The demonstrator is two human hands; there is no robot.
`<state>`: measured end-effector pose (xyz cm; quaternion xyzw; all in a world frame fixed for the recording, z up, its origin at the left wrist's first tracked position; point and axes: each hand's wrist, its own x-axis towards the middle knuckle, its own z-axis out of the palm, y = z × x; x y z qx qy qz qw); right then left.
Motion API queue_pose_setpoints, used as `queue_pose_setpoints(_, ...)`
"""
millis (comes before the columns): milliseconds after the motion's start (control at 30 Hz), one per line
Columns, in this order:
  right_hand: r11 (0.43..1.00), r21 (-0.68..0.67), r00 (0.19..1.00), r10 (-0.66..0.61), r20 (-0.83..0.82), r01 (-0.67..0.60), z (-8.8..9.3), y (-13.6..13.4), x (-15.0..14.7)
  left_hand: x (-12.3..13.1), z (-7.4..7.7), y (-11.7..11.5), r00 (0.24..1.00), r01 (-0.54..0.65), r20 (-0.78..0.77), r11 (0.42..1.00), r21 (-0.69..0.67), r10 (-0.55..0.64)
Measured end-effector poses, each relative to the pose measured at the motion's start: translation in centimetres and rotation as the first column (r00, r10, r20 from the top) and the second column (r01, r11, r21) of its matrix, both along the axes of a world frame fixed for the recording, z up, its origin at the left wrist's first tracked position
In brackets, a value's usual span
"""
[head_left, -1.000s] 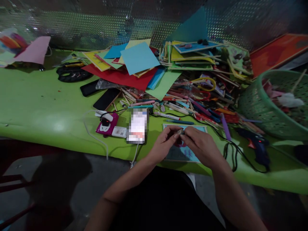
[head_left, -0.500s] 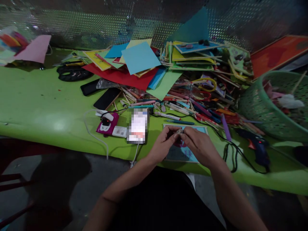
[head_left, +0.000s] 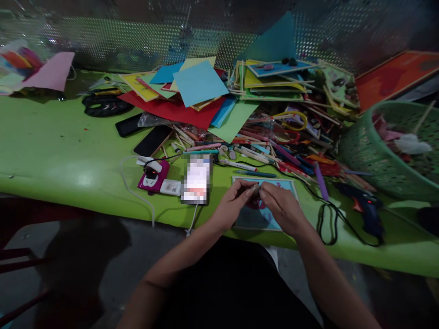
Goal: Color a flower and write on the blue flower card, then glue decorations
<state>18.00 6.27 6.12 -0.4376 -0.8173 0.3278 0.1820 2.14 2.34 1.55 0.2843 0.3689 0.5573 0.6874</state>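
Note:
Between my two hands is a small grey-brown pebble [head_left: 255, 188]. My left hand [head_left: 235, 203] is closed, pinching it between thumb and fingers. From the other side, the thumb and fingertips of my right hand [head_left: 283, 205] are pressed together at the pebble's edge. Just below my hands lies a framed picture [head_left: 252, 220] with a blue ground and pink shapes, flat near the table's front edge. My hands cover much of it. A teal pen [head_left: 256, 174] rests just behind its far edge.
A glue gun [head_left: 368, 208] with a lit red light and black cord lies right of the picture. Left are a phone with a bright screen [head_left: 196, 179] and a magenta power strip [head_left: 154, 180]. Behind are coloured paper [head_left: 200, 83], pens, sticks and a green basket [head_left: 363, 146].
My right fingers have shifted slightly away from the pebble's top, so more of it shows. Both hands stay over the picture.

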Motion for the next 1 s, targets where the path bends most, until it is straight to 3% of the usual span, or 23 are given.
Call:
queue_pose_setpoints(400,0.993,-0.118,0.993,0.000,-0.117,-0.014,-0.2,0.0,0.0,-0.2,0.6,-0.2,0.995,0.004,-0.095,0.997,0.083,0.004)
queue_pose_setpoints(833,0.992,-0.118,0.975,-0.074,-0.211,0.050,-1.3,-0.7,0.7,0.4,0.3,-0.4,0.997,0.019,-0.079,0.995,0.100,-0.012)
queue_pose_setpoints(1000,0.993,-0.110,0.996,-0.051,-0.069,0.044,-0.8,-0.5,1.5,0.3,0.6,-0.6,0.995,0.039,-0.093,0.988,0.151,-0.025)
